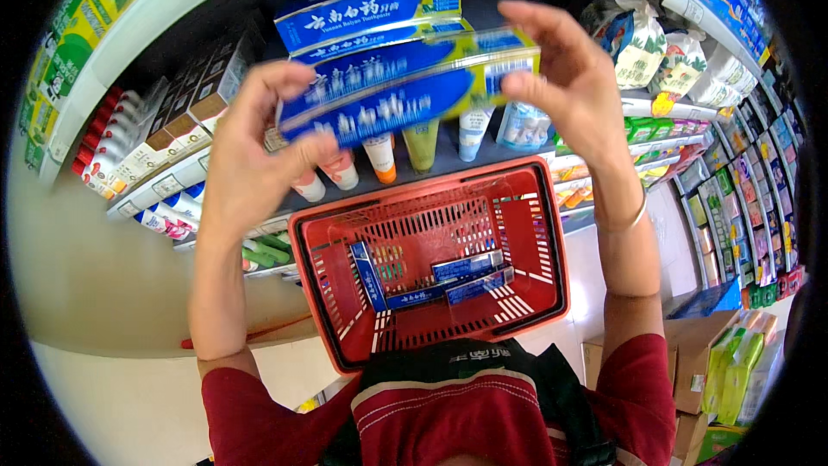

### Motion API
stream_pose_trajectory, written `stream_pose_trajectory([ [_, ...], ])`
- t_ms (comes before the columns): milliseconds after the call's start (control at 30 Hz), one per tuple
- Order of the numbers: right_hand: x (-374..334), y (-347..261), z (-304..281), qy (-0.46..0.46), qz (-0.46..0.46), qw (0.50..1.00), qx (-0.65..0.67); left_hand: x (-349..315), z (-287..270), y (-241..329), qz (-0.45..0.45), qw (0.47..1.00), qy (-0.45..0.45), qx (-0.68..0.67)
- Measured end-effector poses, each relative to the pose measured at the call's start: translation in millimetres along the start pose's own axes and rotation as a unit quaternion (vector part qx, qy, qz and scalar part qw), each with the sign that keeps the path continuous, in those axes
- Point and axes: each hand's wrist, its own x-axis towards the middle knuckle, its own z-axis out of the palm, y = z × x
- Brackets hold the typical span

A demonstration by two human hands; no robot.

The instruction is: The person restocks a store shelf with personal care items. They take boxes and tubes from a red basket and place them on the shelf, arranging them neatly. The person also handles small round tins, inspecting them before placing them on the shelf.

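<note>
Between my two hands I hold blue and green toothpaste boxes [405, 103] by their ends, at least two together, slightly blurred and tilted up to the right. My left hand [250, 142] grips the left end, its thumb in front and its fingers over the top. At the right end, the thumb of my right hand [573, 78] presses the front while its fingers curl above. Just behind stand more toothpaste boxes [371, 15] of the same kind on the dark shelf. Below my hands, a red shopping basket [323, 328] holds several blue toothpaste boxes [470, 285] lying on its bottom.
Tubes [421, 147] stand along the shelf edge behind the basket. Brown and white boxes [194, 95] and red-capped bottles [112, 138] fill the left shelf. Bagged goods [638, 43] sit at right. Cardboard boxes [690, 354] with green packages stand on the floor, lower right.
</note>
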Motion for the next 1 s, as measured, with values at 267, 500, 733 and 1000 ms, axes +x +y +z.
stream_pose_trajectory([
  [267, 74.0, 43.9, 5.8, 0.025, -0.04, 0.994, -0.102, 66.7, -20.6, -25.1, 0.09, 0.963, 0.131, 0.217],
  [500, 62.3, 47.5, 10.4, 0.062, -0.07, 0.953, -0.289, 64.5, -9.9, -32.3, 0.084, 0.953, 0.199, 0.211],
  [733, 101.8, 56.6, 34.4, 0.148, 0.13, 0.974, 0.114, 103.3, -0.1, -33.3, -0.014, 0.944, 0.203, -0.261],
  [1000, 116.9, 45.4, 39.3, 0.085, 0.217, 0.955, 0.184, 119.0, 6.0, -30.8, -0.069, 0.932, 0.206, -0.288],
])
